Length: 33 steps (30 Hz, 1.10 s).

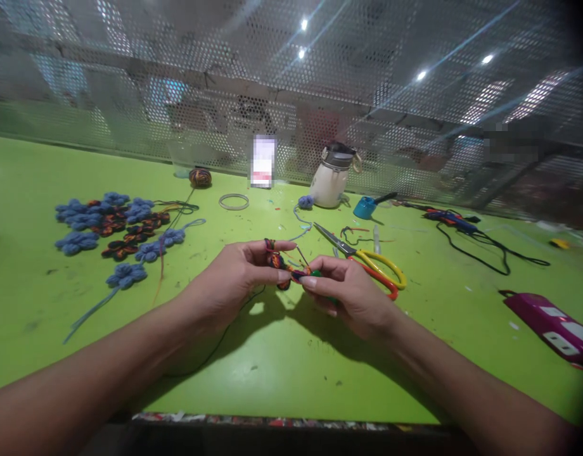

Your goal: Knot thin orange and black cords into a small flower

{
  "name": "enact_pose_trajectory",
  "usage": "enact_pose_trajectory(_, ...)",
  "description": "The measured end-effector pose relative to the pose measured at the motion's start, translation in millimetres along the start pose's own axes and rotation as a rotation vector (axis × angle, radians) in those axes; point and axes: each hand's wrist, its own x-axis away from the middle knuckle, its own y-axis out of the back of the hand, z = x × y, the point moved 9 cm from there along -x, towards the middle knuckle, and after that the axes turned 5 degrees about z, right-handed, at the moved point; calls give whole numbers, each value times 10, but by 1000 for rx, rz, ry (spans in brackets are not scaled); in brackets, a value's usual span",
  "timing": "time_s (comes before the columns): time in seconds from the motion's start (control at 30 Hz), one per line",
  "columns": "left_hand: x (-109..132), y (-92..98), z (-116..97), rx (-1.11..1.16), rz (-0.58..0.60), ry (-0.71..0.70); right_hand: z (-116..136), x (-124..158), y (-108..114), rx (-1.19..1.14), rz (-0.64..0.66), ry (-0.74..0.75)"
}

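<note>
Both my hands meet over the middle of the green table [282, 367]. My left hand [234, 278] pinches a small multicoloured yarn piece [279, 265], with a loop of the yarn wound round its forefinger. My right hand [351, 292] is closed on the other end of the same piece, and something green, perhaps a hook handle, shows between its fingers. A thin dark strand trails from the piece down under my left wrist.
Several blue and dark yarn flowers [115, 231] lie at the left. Yellow-and-red scissors [372, 261] rest just beyond my right hand. Farther back are a yarn ball [200, 177], a ring [233, 201], a white jar [332, 183], a blue lid [366, 206], a glue gun with cord [455, 221]. A magenta case [552, 326] lies right.
</note>
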Motion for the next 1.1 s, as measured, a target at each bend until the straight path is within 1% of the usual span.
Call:
enact_pose_trajectory(0.17, -12, -30, 46, 22, 53, 30, 2, 2, 1, 29, -5, 11)
enact_pose_trajectory(0.4, -12, -35, 28, -16, 66, -9, 2, -7, -1, 41, 12, 6)
enact_pose_trajectory(0.53, -23, -31, 23, -13, 80, -20, 15, -15, -17, 32, 46, 32)
enact_pose_trajectory(0.67, -26, -41, -9, 7, 85, -36, 72, -7, -12, 93, 59, 71)
enact_pose_trajectory(0.83, -2, -46, -36, 1, 55, -27, 157, 6, 8, 216, 36, 102)
enact_pose_trajectory(0.97, -1, -59, -42, -19, 90, -40, 192, 9, 52, 226, -15, 142)
enact_pose_trajectory(1.1, -9, -59, -27, -27, 106, -28, 194, 16, 57, 227, -21, 164)
